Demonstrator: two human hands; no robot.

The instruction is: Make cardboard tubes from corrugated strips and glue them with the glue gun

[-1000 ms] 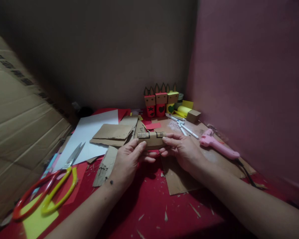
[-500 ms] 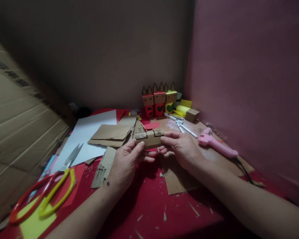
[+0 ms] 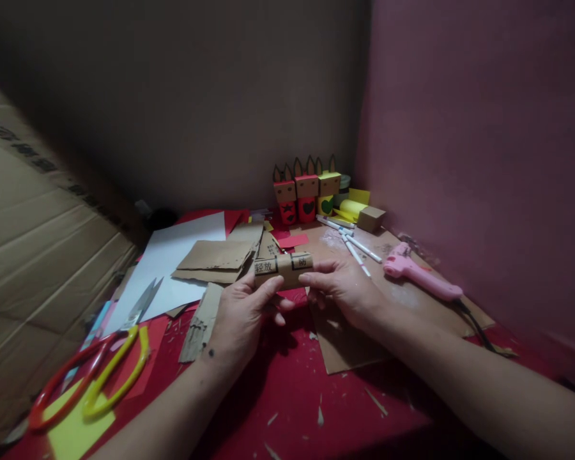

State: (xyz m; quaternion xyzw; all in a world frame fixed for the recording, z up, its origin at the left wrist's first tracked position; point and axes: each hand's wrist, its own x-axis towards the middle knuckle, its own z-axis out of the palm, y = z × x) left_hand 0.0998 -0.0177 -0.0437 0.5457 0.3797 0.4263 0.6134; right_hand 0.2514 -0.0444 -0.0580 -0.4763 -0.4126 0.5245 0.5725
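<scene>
Between my two hands is a small curled piece of brown cardboard [image 3: 285,271] with dark printed characters, raised over the red table cover [image 3: 278,377]. My left hand [image 3: 244,306] grips its left end, thumb in front; the other fingers are partly hidden behind it. At the right end, my right hand [image 3: 345,284] pinches the edge between thumb and fingers. Just behind and left lie flat cardboard pieces [image 3: 211,257], and a cardboard sheet [image 3: 345,348] lies under my right hand.
Scissors [image 3: 141,313] with red and yellow handles lie at left by white paper [image 3: 172,249]. Three box-headed figures [image 3: 306,197] stand at the back, near several white pens [image 3: 364,248]. A pink glue gun [image 3: 421,275] rests at right. A large cardboard panel [image 3: 38,268] leans at far left.
The cardboard piece looks more tightly curled and has shifted slightly left and down in view. Both hands still hold its ends; my right fingers have moved a little along the edge.
</scene>
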